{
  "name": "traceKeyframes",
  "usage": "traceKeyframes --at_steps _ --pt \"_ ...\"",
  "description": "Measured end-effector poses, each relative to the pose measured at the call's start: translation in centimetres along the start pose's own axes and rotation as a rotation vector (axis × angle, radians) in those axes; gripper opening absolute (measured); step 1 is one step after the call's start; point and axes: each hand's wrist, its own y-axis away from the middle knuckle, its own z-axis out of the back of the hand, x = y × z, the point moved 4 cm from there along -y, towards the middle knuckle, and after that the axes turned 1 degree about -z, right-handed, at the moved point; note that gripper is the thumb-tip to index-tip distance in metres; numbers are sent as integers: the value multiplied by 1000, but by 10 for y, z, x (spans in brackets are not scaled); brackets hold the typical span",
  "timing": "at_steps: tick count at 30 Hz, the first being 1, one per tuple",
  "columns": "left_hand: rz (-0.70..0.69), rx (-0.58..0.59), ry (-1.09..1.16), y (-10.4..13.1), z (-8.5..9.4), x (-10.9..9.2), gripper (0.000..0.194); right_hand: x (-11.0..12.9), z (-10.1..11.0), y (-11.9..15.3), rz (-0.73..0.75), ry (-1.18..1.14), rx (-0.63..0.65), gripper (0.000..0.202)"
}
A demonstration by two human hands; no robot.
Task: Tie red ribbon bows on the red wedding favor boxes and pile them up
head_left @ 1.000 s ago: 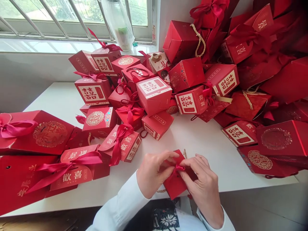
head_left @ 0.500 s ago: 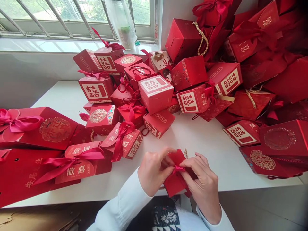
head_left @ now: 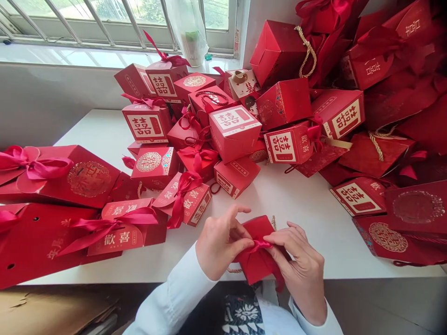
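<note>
Pinching pink ribbon (head_left: 261, 244) on a red box (head_left: 254, 268), both hands close together

From here I have a bare strip of white, smooth table (head_left: 307, 200) running from the hands to the heap of red cardboard gift boxes (head_left: 235, 132), which blocks the way toward the window. Red ribboned cartons (head_left: 127, 228) close my left; stacked red boxes (head_left: 387, 237) crowd my right.
</note>
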Motion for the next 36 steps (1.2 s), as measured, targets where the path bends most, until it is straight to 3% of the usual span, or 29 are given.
traceKeyframes --at_steps 14,19,27,36 --pt "-3 -21 -32 5 -12 -1 58 2 1 1 -40 -4 33 12" --pt "-54 -13 -58 6 -17 -1 62 4 -1 1 -42 34 -12 13" --pt "-116 -44 -77 15 -4 3 38 3 -3 8 -53 15 -73 14" --pt "-95 27 -73 9 -13 6 37 0 -6 11 -60 18 -92 10"
